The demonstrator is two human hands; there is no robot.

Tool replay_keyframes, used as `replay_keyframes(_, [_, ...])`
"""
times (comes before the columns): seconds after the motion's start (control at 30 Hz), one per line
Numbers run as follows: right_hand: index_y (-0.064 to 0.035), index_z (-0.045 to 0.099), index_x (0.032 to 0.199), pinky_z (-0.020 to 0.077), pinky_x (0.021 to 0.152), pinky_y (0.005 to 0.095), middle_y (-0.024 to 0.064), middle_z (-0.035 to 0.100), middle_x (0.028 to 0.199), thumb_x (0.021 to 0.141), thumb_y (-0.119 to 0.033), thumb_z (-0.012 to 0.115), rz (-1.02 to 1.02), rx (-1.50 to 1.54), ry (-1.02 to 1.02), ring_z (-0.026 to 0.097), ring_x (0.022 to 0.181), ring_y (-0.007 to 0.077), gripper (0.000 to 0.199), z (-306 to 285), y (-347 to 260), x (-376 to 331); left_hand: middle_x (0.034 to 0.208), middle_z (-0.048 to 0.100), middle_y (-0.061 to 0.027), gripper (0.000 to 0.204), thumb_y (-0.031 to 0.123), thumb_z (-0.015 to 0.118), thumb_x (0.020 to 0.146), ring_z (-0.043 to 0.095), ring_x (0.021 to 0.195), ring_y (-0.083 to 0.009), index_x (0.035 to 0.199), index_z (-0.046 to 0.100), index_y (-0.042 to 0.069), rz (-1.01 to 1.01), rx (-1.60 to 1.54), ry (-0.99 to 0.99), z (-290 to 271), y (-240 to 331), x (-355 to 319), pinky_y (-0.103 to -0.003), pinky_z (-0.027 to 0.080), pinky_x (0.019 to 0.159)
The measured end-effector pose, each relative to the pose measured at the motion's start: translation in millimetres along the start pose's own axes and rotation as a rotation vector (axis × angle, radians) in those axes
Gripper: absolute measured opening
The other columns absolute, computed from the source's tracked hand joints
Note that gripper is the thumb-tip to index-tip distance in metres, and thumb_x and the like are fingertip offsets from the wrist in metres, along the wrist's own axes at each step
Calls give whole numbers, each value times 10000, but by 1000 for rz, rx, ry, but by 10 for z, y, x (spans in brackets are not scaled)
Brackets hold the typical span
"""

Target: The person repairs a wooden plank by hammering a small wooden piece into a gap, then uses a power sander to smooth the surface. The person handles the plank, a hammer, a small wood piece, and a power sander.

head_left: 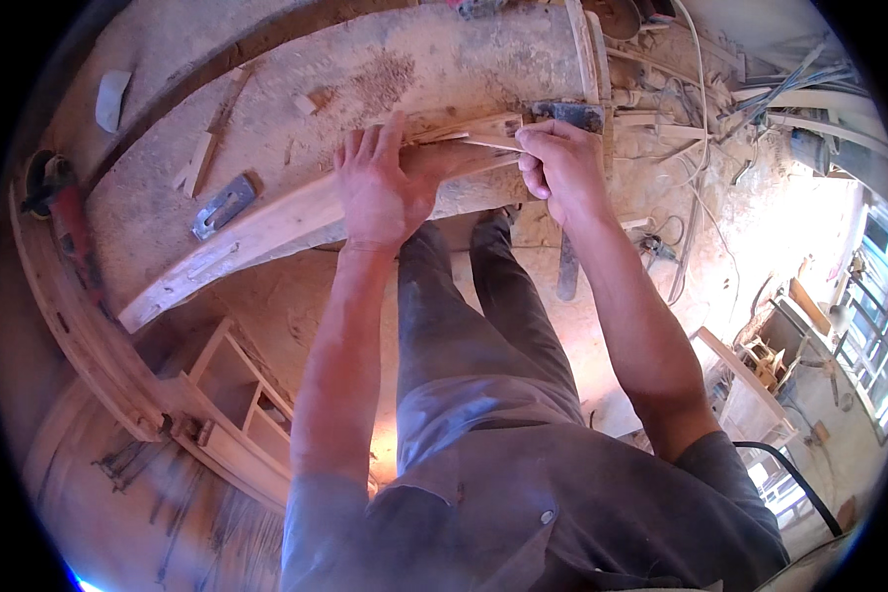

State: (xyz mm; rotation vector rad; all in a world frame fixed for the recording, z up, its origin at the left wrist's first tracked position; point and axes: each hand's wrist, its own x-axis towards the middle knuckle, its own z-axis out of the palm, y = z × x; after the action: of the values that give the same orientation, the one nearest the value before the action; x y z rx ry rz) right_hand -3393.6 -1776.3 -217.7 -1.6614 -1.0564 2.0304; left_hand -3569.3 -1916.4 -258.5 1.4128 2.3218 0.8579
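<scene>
A long pale wooden beam (257, 229) lies slantwise along the near edge of the workbench (464, 59). My left hand (385, 187) rests on top of the beam, fingers spread over its far side. At the beam's right end my right hand (562, 168) is closed, thumb and fingers pinching a thin wood strip (493, 143). The strip's tip inside the fingers is hidden. Just beyond the right hand sits a dark metal block (570, 115). A grey bar (567, 266) shows below the right wrist; whether the two are joined I cannot tell.
A grey metal piece with a slot (224, 205) and wood offcuts (202, 163) lie left on the bench. A red angle grinder (69, 212) is at the far left. Below stands a wooden frame (237, 385). Cables (701, 168) and scrap wood litter the right.
</scene>
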Motion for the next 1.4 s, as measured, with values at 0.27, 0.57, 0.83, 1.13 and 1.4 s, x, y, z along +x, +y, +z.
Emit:
replay_keyframes(0.27, [47, 614, 982, 284, 370, 271, 113, 599, 698, 978, -97, 608, 81, -147, 19, 474, 439, 126, 144, 325, -174, 20, 929, 631, -107, 688, 575, 814, 745, 578, 929, -323, 1160, 697, 40, 30, 134, 136, 159, 62, 35, -466, 455, 843])
replay_keyframes(0.57, [22, 603, 1010, 264, 361, 283, 72, 570, 666, 989, -122, 614, 120, -89, -128, 442, 420, 119, 146, 213, -125, 42, 889, 627, -117, 607, 503, 822, 780, 573, 871, -343, 1122, 702, 17, 33, 164, 201, 215, 88, 40, -468, 463, 802])
replay_keyframes(0.83, [-56, 631, 919, 269, 357, 292, 7, 485, 564, 934, -106, 667, 106, 124, -16, 381, 391, 102, 63, -197, -270, -19, 914, 628, -118, 501, 397, 768, 817, 582, 901, -347, 1170, 676, 54, 57, 119, 203, 232, -9, -9, -476, 459, 817])
replay_keyframes(1.13, [-48, 551, 852, 281, 390, 296, 44, 509, 603, 941, -71, 619, 133, 195, -53, 399, 433, 110, 115, 196, -32, -80, 991, 694, -126, 592, 303, 738, 819, 604, 915, -345, 1300, 611, -19, 102, 22, 143, 128, -34, -24, -460, 467, 861])
replay_keyframes(1.4, [-9, 575, 883, 275, 377, 290, 69, 532, 623, 924, -17, 561, 71, 96, 26, 437, 450, 110, 44, 429, 10, -24, 945, 655, -121, 580, 358, 778, 784, 578, 927, -330, 1243, 644, 29, 36, 22, 187, 192, -28, -47, -453, 451, 871])
